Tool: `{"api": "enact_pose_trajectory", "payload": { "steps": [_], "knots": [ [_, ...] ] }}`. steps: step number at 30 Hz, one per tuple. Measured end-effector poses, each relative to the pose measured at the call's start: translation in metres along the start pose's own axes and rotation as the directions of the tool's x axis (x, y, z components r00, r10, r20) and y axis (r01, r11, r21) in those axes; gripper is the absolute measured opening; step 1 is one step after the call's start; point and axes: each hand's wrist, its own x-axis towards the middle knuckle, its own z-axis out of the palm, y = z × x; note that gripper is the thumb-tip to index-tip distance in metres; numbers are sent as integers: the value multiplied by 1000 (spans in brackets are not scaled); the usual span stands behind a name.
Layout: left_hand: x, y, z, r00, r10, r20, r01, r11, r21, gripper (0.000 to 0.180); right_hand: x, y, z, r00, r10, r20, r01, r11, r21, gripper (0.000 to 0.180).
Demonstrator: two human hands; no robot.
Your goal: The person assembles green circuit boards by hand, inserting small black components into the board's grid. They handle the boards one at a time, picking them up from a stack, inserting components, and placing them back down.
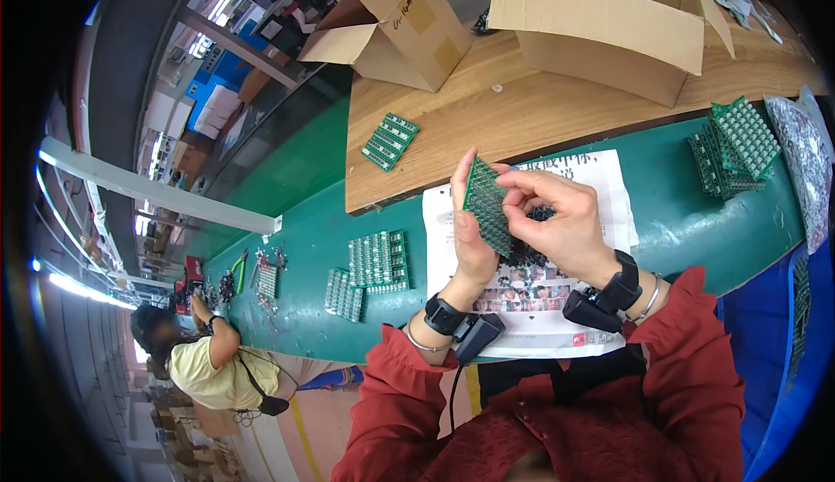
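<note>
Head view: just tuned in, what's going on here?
A person in red sleeves holds a green circuit board tilted up in the left grip. The right grip is at its face, thumb and finger close together; any part between them is too small to tell. Below, small dark parts lie on a printed sheet. More boards lie to the left on the green bench, with a stack at the right. Farther left is a co-worker.

Electronics workshop: circuit boards (487, 208), green workbench (678, 212), cardboard boxes (600, 30).
</note>
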Motion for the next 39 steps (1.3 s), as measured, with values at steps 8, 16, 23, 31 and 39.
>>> {"api": "enact_pose_trajectory", "payload": {
  "steps": [8,16,23,31,39],
  "knots": [
    [-2,-5,-4,998,-6,57,0,995,100,107,2,-3,2,1000,24,-10,-23,996,84,43],
    [0,-6,-4,997,2,82,-15,987,160,109,2,1,4,998,-43,-43,44,999,6,38],
    [0,-1,-3,998,-34,53,28,993,114,111,5,-6,-3,997,-28,-72,31,999,44,37],
    [0,-5,-6,984,-45,172,1,969,247,120,3,-6,2,996,-13,-88,22,994,104,36],
    [0,3,-2,992,-69,102,51,984,172,121,3,-4,-2,989,-102,-104,102,995,-4,35]
  ]
}}
